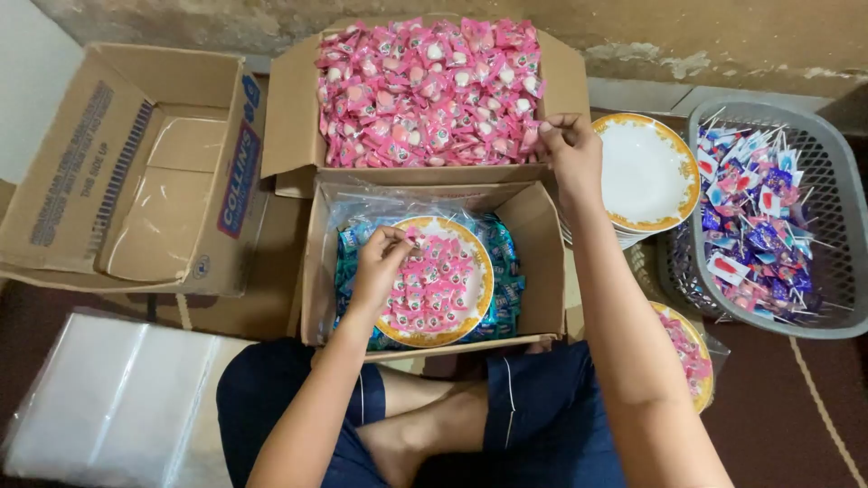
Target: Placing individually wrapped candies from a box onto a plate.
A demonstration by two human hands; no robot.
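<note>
Reaching forward, the right hand (568, 145) pinches pink candies (425, 90); left hand (380, 262) fingers pinch one over the plate (479, 298).

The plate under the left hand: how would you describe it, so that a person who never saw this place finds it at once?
Start at the big open box of pink sweets. Directly below it, nearer the person, a smaller cardboard box lined with blue packets holds a gold-rimmed plate. Unlike the bare white plates stacked to the right, it is covered with pink sweets, and the left hand touches them.
</note>
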